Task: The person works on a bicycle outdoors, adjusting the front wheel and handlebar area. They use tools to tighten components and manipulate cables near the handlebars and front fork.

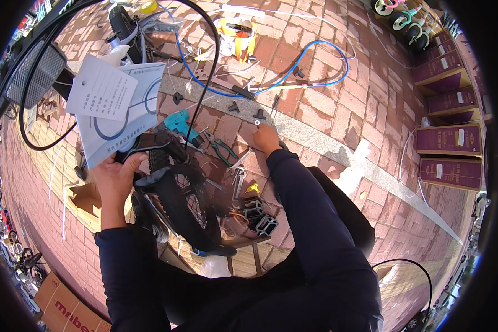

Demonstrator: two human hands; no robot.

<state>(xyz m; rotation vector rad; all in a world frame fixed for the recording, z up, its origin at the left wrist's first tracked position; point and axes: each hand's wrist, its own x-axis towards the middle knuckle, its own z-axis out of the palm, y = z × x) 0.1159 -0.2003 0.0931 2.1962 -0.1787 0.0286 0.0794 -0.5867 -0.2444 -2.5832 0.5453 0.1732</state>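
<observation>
"Bicycle (174, 202) — where does it stand?"

"Mostly just right of the person's left hand (115, 178), which is wrapped around a dark part of it, thumb showing, the other fingers largely hidden. Its wheel (171, 213) slants below, toward the person's lap."

"And above that hand?"

"A large printed sheet (131, 113), with a smaller white card (102, 86) over it."

"What about the right hand (266, 139)?"

"It reaches down to the brick pavement (323, 119), forefinger at a small pale ring (257, 123). Whether it pinches the ring or only touches it, one cannot tell."

"Anything between the hands?"

"A turquoise power drill (177, 122), then green-handled pliers (223, 152), closer to the right one."

"Beyond its fingertips?"

"A black T-shaped knob (260, 114) just past them — farther off, a blue cable (301, 62). Purple boxes (451, 141) sit well to that hand's right."

"Nearer the person?"

"Below the right hand lie a yellow piece (253, 188) and black pedals (265, 225)."
</observation>
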